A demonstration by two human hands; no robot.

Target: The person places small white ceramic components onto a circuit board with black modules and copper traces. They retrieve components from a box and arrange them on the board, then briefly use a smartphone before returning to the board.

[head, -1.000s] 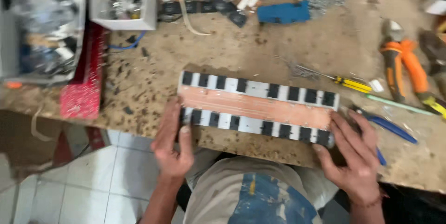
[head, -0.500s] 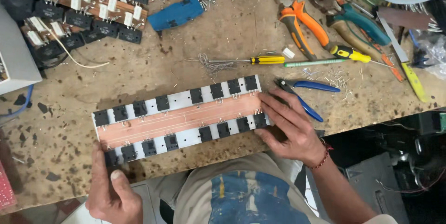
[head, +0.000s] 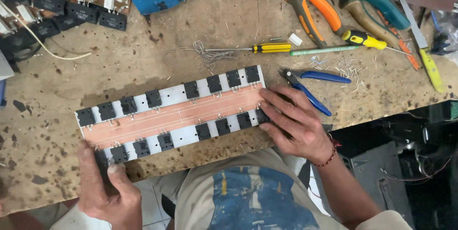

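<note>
Both hands pin the long copper board [head: 174, 115] flat on tabletop [head: 143, 58]: left hand [head: 107, 189] grip clamps near end w/ thumb, right hand [head: 293, 122] presses open-palmed, steadying it.

Both hands are on a long copper-clad board [head: 174, 114] lined with black square components: left hand [head: 107, 189] grips its near-left corner, right hand [head: 293, 122] presses flat on the right end. Blue-handled cutters [head: 312, 84] lie just beside it on the stained wooden bench [head: 229, 20].
</note>
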